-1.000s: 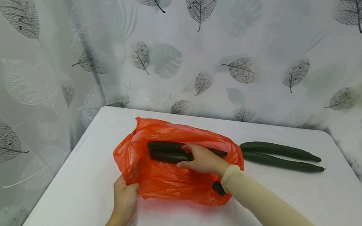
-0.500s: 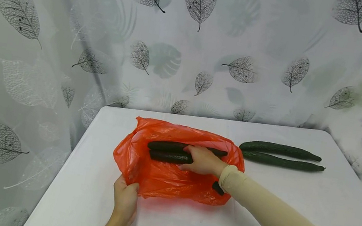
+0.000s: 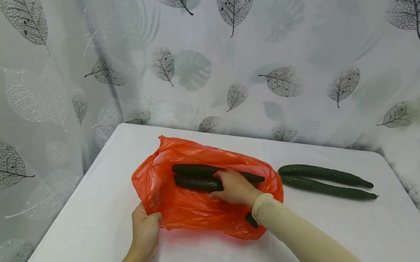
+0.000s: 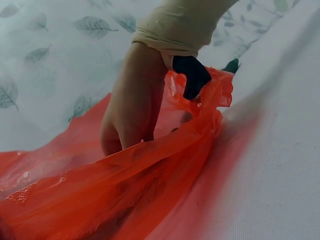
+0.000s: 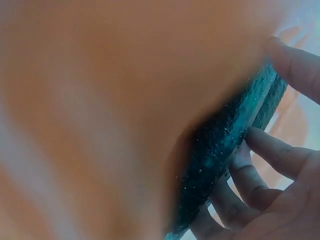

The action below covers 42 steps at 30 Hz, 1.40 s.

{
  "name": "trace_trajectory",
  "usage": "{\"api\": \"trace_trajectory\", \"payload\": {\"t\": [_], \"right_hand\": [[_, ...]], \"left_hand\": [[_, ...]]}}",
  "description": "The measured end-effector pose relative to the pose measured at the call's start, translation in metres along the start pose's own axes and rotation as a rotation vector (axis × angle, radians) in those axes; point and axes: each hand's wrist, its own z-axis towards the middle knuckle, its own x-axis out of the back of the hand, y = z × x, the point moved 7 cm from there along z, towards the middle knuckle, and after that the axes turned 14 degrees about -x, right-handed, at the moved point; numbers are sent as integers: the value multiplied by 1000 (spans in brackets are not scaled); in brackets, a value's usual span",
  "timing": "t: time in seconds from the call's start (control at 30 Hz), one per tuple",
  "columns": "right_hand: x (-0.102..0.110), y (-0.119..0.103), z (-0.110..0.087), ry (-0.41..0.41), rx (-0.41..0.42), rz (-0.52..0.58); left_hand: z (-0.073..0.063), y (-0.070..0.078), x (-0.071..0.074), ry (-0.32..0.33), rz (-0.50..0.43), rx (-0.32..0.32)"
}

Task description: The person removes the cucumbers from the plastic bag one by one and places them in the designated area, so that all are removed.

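On the white table lies a crumpled red plastic bag (image 3: 194, 217), its mouth facing me. My left hand (image 3: 145, 232) pinches the bag's near left edge, thumb in front. Two dark green cucumbers lie side by side inside: the far cucumber (image 3: 191, 169) and the near cucumber (image 3: 193, 183). My right hand (image 3: 237, 188) reaches into the bag and holds the near cucumber around its right part. Close up in the right wrist view, the thumb and curled fingers touch a bumpy cucumber (image 5: 220, 142), while blurred orange plastic covers much of the view. The left wrist view shows the right hand (image 4: 131, 100) behind the bag's edge.
Two more cucumbers, a far one (image 3: 324, 173) and a near one (image 3: 328, 188), lie on the white table (image 3: 343, 238) right of the bag. A leaf-printed curtain (image 3: 199, 96) hangs behind and at the sides. Black devices sit at both wrists.
My right hand has shifted very slightly to the right along the near cucumber. The left hand, the bag and the cucumbers look the same.
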Motion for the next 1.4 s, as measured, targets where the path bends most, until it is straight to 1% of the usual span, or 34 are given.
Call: {"api": "trace_trajectory", "payload": {"t": [0.13, 0.33, 0.53, 0.7, 0.8, 0.97, 1.23, 1.4], "right_hand": [[-3, 0, 1, 20, 2, -9], [-4, -1, 1, 68, 37, -34], [-7, 0, 4, 90, 58, -11], [-10, 0, 6, 136, 85, -3], [-10, 0, 6, 168, 96, -10], [-10, 0, 6, 208, 111, -18], [-6, 5, 2, 160, 57, 25], [1, 7, -5, 147, 70, 56]], "left_hand": [[1, -1, 0, -2, 3, -6], [1, -2, 0, -6, -6, -20], [0, -1, 1, -5, 1, -16], [-1, 0, 2, -6, -3, -16], [-1, 0, 1, -7, -12, -28], [-1, -1, -2, -24, 8, -38], [-1, 1, -4, -66, 25, -63], [-1, 2, -5, -70, 26, -72]]}}
